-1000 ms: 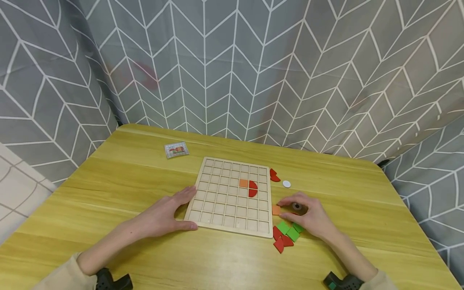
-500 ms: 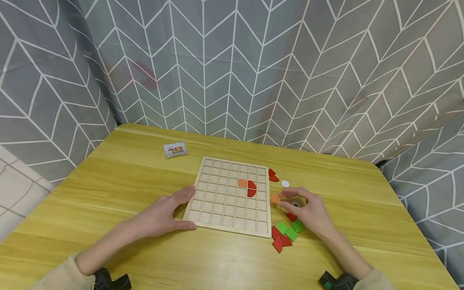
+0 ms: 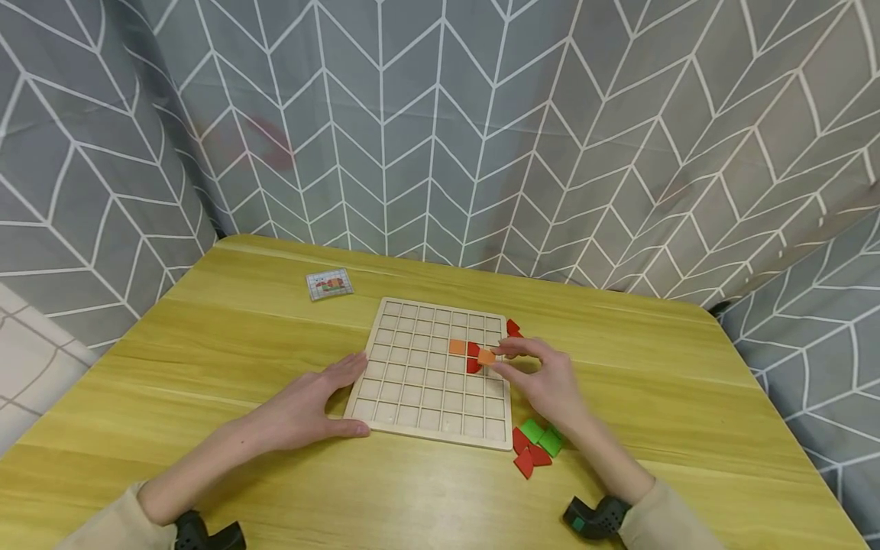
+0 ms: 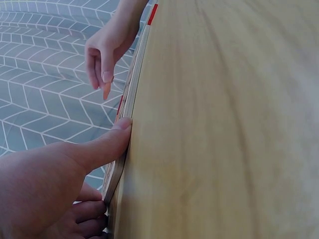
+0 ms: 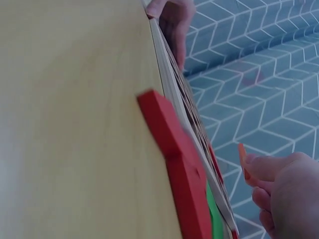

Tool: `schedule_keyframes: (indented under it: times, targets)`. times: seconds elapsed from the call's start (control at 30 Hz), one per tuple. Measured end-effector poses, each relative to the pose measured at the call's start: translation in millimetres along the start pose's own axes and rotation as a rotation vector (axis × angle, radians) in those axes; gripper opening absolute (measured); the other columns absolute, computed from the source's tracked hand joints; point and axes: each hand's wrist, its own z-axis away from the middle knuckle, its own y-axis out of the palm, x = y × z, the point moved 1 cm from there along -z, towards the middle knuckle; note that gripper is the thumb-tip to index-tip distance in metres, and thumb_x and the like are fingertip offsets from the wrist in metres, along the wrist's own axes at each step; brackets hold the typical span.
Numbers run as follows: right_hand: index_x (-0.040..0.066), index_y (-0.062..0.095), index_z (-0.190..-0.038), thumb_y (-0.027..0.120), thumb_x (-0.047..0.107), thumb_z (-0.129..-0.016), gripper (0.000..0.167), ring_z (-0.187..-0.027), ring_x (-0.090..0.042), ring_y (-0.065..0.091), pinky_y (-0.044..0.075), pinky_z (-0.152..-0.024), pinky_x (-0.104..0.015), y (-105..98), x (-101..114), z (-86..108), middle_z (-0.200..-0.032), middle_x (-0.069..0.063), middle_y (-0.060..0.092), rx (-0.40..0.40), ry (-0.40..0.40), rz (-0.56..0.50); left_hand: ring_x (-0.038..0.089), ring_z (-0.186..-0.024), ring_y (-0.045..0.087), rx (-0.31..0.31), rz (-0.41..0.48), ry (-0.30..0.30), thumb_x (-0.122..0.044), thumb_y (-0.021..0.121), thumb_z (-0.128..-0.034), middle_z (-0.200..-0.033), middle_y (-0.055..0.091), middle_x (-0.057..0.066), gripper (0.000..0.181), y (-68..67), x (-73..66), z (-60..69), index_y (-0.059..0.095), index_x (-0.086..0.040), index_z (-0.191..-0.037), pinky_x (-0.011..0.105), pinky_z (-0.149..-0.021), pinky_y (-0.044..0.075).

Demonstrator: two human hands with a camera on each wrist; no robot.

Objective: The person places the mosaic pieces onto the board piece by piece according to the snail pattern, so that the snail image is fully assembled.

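From where I stood, an orange tile was pinched above the gridded board.

The right hand's grip was clamped on it, thumb against fingertips, over two red quarter pieces; the left hand's grip, thumb and fingers apart, touched the board's near left corner. A second orange tile lay left of the reds; green pieces lay on the surface, near the board's right edge.
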Motion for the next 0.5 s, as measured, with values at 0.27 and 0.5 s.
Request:
schedule_keyframes:
  times: [0.27, 0.5]
  targets:
    - [0.01, 0.075, -0.11, 0.084, 0.015, -0.081, 0.03, -0.09, -0.015, 0.067, 0.055, -0.077, -0.032, 21.4, 10.9, -7.2, -0.096, 0.001, 0.077, -0.003, 0.009, 0.032, 0.04, -0.144, 0.036, 0.002, 0.007, -0.002, -0.063, 0.072, -0.0811, -0.159, 0.033, 0.019, 0.101, -1.6, -0.8, 0.5, 0.037, -0.002, -0.153, 0.058, -0.112, 0.035]
    - [0.008, 0.075, -0.109, 0.085, 0.013, -0.08, 0.032, -0.093, -0.018, 0.071, 0.059, -0.081, -0.027, 37.0, 12.4, -11.2, -0.098, -0.003, 0.077, 0.001, 0.059, -0.023, 0.04, -0.144, 0.036, -0.001, -0.001, -0.003, -0.063, 0.072, -0.0807, -0.16, 0.033, 0.018, 0.101, -0.3, 0.0, 0.2, 0.037, -0.003, -0.153, 0.058, -0.113, 0.035]
